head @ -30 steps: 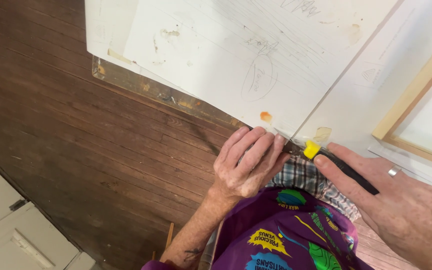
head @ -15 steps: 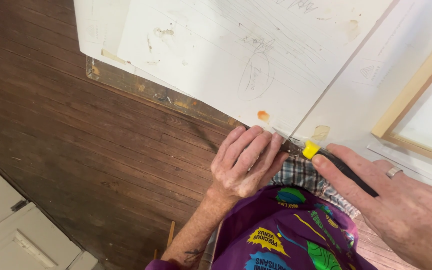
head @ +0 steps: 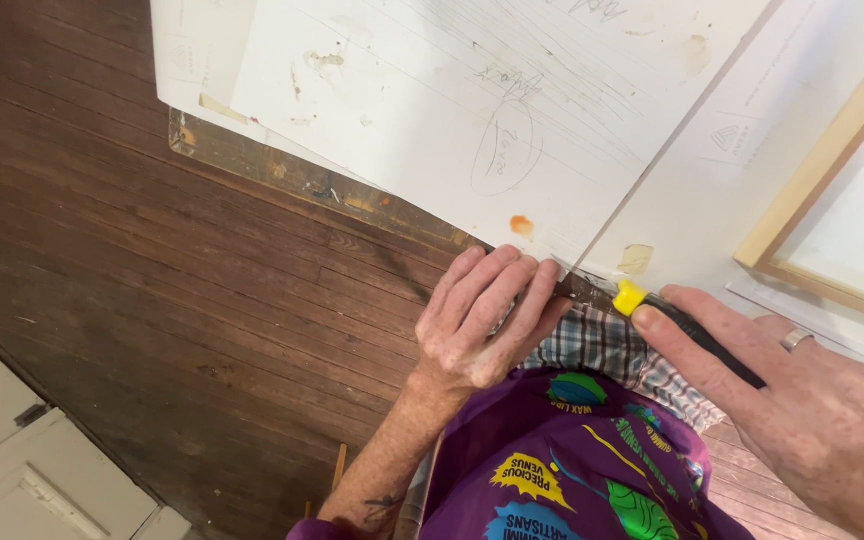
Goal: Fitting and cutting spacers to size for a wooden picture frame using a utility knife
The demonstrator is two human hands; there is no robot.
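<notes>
Plainly, left hand (head: 487, 320) flat, fingers together, pressing white board (head: 472, 130) edge over wood floor (head: 152, 280). Right hand (head: 802, 400) closed round utility knife (head: 687, 335) (yellow-tipped) at same edge. Risk: blade slips toward left fingertips, just beside it.

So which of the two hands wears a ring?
The right hand: a silver ring sits on one finger, and it holds the yellow-and-black knife. The left hand, pressing on the white board, is bare.
</notes>
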